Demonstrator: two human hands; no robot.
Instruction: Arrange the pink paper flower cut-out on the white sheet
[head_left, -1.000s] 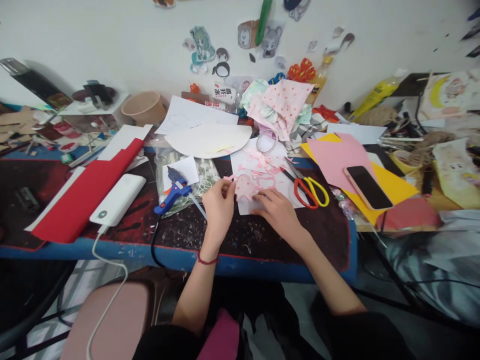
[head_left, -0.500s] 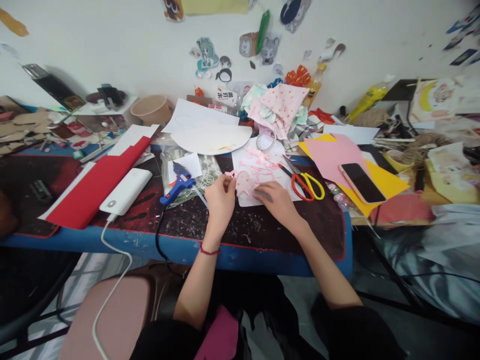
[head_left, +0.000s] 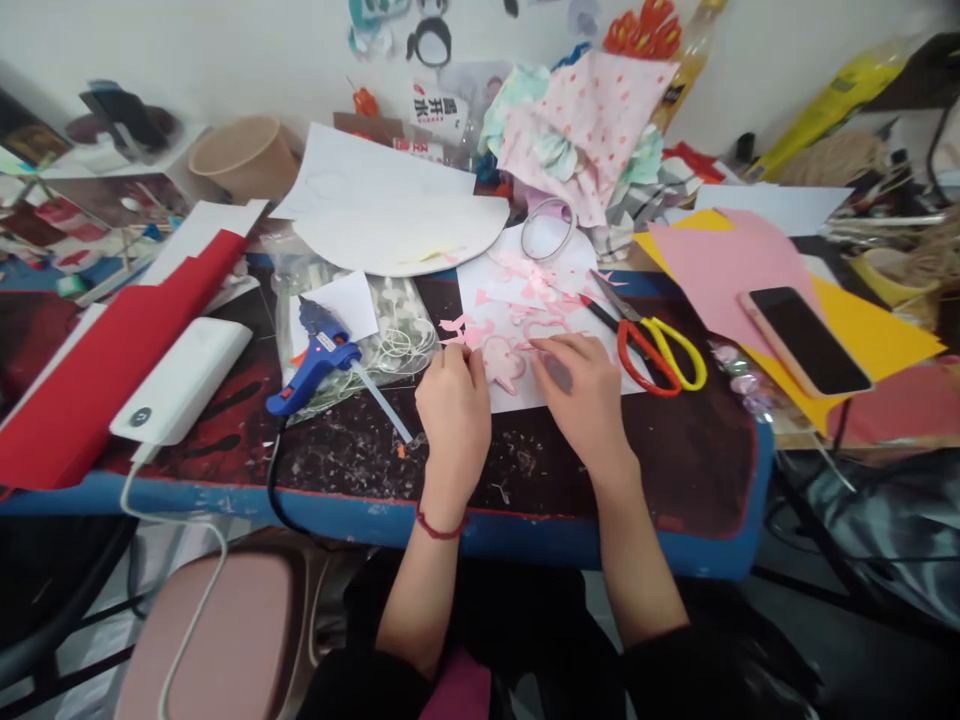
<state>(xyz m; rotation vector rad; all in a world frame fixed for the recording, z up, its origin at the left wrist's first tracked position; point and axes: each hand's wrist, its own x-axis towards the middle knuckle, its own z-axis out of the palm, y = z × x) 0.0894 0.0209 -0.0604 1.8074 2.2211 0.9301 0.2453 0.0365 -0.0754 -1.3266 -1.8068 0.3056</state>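
A pale pink paper cutout (head_left: 501,362) with a rounded top and pointed lower edge lies on a white sheet (head_left: 480,275), between my hands. My left hand (head_left: 454,400) is closed just left of it, fingers curled down; what they hold, if anything, is hidden. On the other side, my right hand (head_left: 585,400) has its fingers stretched out, thumb apart, with the fingertips by the cutout's edge and a thin pink scrap. Several pink paper scraps (head_left: 532,290) are strewn over the sheet. Scissors (head_left: 649,355) with red and yellow handles lie right of my right hand.
A blue glue gun (head_left: 319,355) with a glue stick rests on a plastic bag at left. Beyond are a white power bank (head_left: 184,380) and red sheets (head_left: 127,350). A phone (head_left: 810,340) lies on coloured paper at right. A tape ring (head_left: 547,228) stands behind the scraps.
The camera view has moved closer and lower. My right fingertips have shifted from the cutout's lower right side towards its upper right edge. My left hand stays closed, beside the cutout.
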